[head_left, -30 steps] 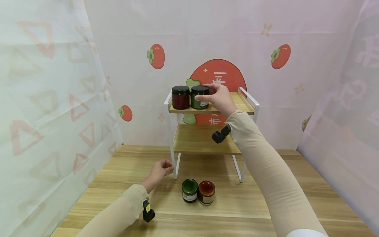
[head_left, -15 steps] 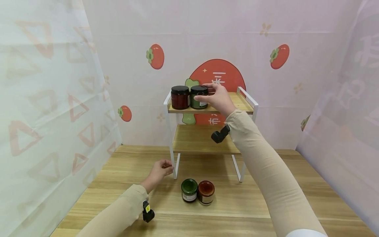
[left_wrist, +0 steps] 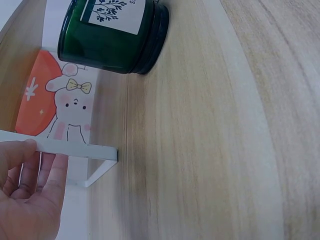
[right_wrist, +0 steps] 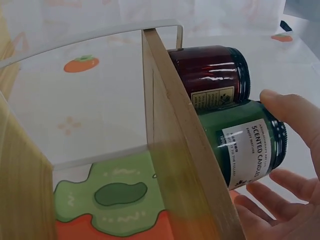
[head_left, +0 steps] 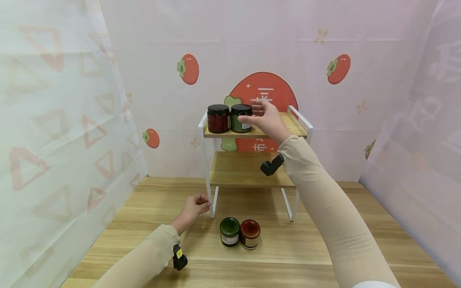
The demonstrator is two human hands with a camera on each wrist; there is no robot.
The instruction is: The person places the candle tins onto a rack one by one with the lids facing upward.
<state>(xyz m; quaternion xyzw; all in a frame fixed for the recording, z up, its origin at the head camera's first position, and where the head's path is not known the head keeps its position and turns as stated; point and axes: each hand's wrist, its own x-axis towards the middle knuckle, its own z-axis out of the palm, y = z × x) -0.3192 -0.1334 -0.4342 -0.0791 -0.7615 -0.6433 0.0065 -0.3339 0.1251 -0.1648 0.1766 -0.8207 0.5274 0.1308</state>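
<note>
Evenly spread, a right hand [head_left: 268,120] beside the upper green jar [head_left: 235,124]

At the centre of the head view, the right hand is beside the upper green jar with its fingers loosely parted and holding nothing. In the right wrist view, the thumb lies close to the rim of the black lid [right_wrist: 278,136], at the right of the frame; whether it touches cannot be told. The other fingers reach in below the jar, which carries a white label [right_wrist: 247,152] reading "SCENTED CANDLES".

This jar stands upright on the top board [head_left: 296,128] of a shelf, just beside a dark red jar [head_left: 218,122] on its left in the frame. Below is the middle board [head_left: 248,170].

At the lower left of the head view, the left hand [head_left: 192,210] is at the foot of a white leg [head_left: 210,200] of the shelf. The left wrist view shows its thumb and fingers on either side of that leg, pinching it.

Lower centre, on the worktop [head_left: 288,252], a lower green jar [head_left: 229,230] and a lower red jar [head_left: 250,232] sit close together in front of the shelf. The green one is upside down, its lid against the wood. Both arms wear beige sleeves [head_left: 324,196], and a pale cloth [head_left: 162,100] printed with red fruit hangs behind.
</note>
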